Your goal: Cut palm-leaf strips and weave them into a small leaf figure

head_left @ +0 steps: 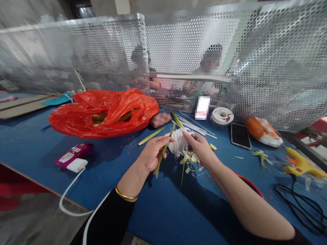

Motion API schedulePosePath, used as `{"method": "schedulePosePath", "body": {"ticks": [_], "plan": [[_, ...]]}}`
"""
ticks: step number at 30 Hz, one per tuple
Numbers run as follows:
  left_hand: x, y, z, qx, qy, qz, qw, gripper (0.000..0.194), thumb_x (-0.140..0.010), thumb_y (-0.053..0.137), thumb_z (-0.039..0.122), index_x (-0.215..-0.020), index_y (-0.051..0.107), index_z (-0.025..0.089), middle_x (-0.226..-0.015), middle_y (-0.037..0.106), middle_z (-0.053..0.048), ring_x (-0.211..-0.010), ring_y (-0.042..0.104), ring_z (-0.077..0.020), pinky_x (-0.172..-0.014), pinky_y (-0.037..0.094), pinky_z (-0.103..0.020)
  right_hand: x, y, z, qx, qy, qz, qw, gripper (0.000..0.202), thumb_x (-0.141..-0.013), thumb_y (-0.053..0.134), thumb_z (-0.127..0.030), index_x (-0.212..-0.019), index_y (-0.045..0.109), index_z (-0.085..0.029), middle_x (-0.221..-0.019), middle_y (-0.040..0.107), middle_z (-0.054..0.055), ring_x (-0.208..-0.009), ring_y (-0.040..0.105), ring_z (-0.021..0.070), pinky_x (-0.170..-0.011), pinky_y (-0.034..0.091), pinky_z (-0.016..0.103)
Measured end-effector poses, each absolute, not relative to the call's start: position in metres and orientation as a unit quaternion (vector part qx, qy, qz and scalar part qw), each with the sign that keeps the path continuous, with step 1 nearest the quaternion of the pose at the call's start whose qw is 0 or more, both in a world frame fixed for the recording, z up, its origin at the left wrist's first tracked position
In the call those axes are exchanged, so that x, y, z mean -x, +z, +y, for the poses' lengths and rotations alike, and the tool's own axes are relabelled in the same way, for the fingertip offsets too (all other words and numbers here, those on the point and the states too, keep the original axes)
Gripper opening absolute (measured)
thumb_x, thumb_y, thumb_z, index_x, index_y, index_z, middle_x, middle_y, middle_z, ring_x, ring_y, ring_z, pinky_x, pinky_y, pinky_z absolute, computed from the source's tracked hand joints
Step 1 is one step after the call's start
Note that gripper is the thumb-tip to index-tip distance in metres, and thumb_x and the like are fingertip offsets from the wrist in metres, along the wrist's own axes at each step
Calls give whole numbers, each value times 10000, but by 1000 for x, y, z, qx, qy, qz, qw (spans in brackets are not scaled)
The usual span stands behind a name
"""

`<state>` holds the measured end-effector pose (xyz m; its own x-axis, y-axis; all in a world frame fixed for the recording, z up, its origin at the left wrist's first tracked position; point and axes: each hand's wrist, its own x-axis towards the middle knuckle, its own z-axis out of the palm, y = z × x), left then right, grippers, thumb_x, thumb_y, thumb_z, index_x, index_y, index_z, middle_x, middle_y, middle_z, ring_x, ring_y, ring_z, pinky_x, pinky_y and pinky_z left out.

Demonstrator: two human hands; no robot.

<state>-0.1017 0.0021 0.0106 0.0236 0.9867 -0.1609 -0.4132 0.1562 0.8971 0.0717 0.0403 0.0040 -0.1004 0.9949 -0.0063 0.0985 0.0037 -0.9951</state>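
Closest in, left hand (150,154) pinches a green leaf strip (164,151) mid-table, w/ right hand (199,148) at its 3 o'clock, fingers curled on a white thread bundle (178,141). Best to keep the strip taut, I'd say. Trimmings (190,160) lie below; orange bag (102,112) sits far off at 10 o'clock.

No readable text anywhere. Label on the box (202,107) at center frame is blurred out; tape roll (222,115) right of it has red marks, illegible.
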Motion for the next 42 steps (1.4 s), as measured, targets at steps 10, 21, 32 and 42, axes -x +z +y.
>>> {"method": "schedulePosePath", "body": {"ticks": [10,21,32,42], "plan": [[105,9,6,-251,595,416,640,128,-679,761,217,-765,750,122,-631,605,-3,-471,471,-55,-362,321,-163,-85,20,34,346,66,-784,512,127,-883,597,-242,-956,699,-256,-937,621,64,-907,596,228,-800,467,379],[101,10,3,-274,566,425,651,111,-698,740,218,-740,747,115,-589,595,-7,-460,480,-62,-355,307,-166,-73,12,31,296,-39,-887,352,149,-939,533,-233,-841,646,-234,-845,633,45,-772,557,206,-690,369,354],[104,10,5,-268,581,425,640,116,-699,741,220,-745,751,115,-606,596,-12,-464,475,-61,-361,306,-170,-78,20,28,305,342,-753,473,107,-928,471,-252,-833,501,-212,-899,642,57,-753,591,149,-688,478,317],[102,10,5,-291,602,429,607,186,-645,787,269,-742,749,114,-665,627,-15,-467,471,-55,-349,317,-171,-76,29,24,390,360,-710,463,185,-881,545,-356,-768,535,-210,-588,554,-24,-531,530,124,-528,422,278]]}}
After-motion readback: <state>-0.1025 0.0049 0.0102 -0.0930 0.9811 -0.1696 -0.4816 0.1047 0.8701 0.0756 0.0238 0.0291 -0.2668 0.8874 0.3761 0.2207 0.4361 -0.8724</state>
